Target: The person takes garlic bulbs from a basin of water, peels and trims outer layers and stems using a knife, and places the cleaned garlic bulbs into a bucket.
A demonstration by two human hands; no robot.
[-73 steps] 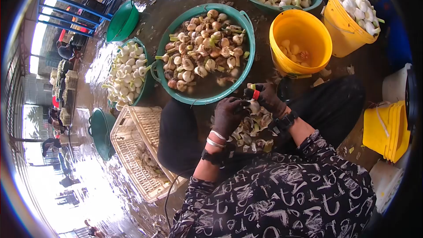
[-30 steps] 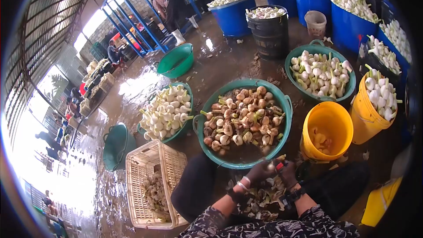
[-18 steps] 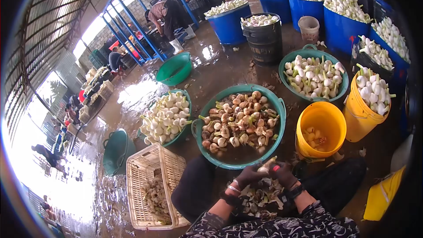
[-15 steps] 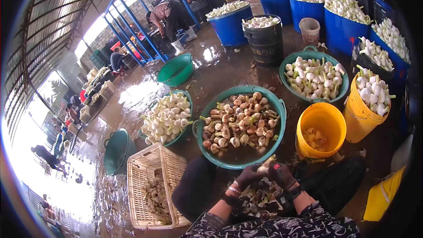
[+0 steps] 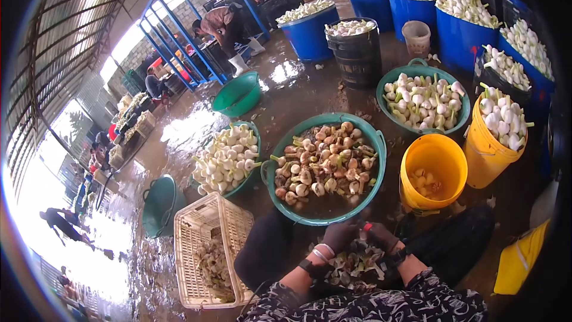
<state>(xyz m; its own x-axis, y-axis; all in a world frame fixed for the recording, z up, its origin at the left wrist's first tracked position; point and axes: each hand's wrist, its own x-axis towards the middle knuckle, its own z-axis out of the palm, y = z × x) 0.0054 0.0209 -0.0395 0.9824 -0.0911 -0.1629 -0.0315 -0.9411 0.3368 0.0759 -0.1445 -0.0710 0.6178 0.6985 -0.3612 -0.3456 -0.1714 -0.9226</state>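
Note:
My left hand (image 5: 341, 237), in a dark glove, is closed just below the green basin (image 5: 317, 222) of unpeeled garlic (image 5: 326, 161). Close beside it on the right is my gloved right hand (image 5: 380, 237), also closed, with a red band on a finger. A small pale thing shows between the two hands, too little of it to name. Loose garlic skins (image 5: 356, 265) lie under both hands, between the dark-clad legs. The yellow bucket (image 5: 434, 167) with several pale pieces in liquid stands right of the basin.
White garlic fills a left green basin (image 5: 226, 158), a right green basin (image 5: 424, 101) and a yellow bucket (image 5: 497, 125). A cream crate (image 5: 205, 250) holds skins at lower left. Blue tubs (image 5: 310, 33) stand behind. A person (image 5: 223, 27) bends near the blue frame.
The view first swung up from the lap to the wider room. Since the last earlier frame, my hands have shifted slightly, and the pale bulb between them shows much less.

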